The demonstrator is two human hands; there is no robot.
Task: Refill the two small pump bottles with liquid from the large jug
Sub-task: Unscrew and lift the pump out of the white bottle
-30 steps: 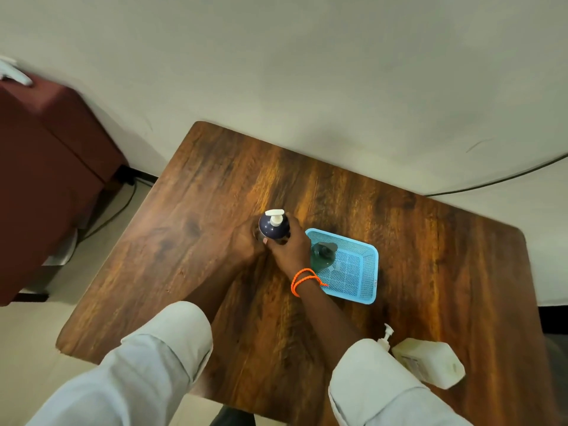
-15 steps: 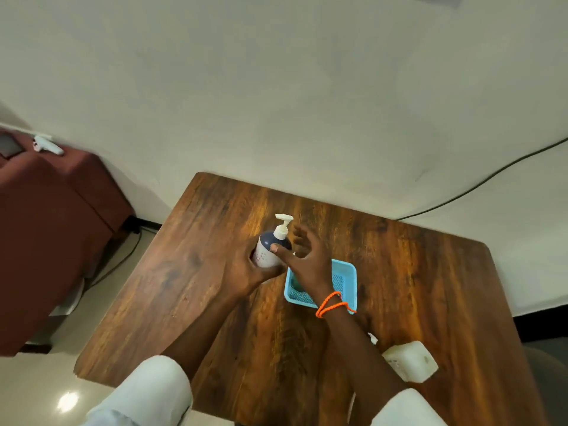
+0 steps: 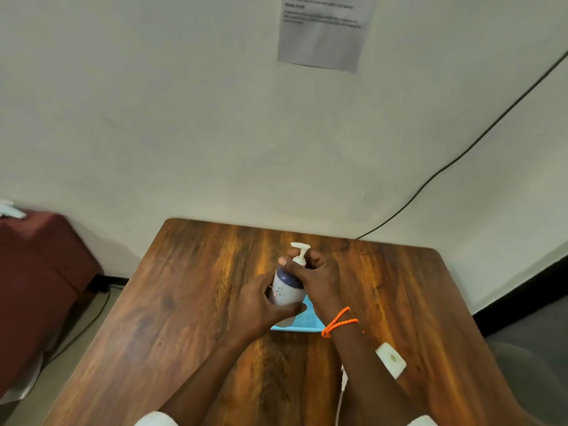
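A small pump bottle, white below and dark blue at the shoulder with a white pump head, stands upright at the middle of the wooden table. My left hand wraps its lower body. My right hand closes around its neck, just under the pump. The large white jug lies at the near right, mostly hidden behind my right forearm. Behind my hands sits a blue mesh basket, largely covered. No second pump bottle shows.
A dark red cabinet stands left of the table with a white object on top. On the wall hang a paper notice and a black cable running down to the table's far edge.
The camera has tilted up, showing more wall. My right hand has closed from spread fingers beside the bottle onto its neck. My left hand still holds the bottle's body.
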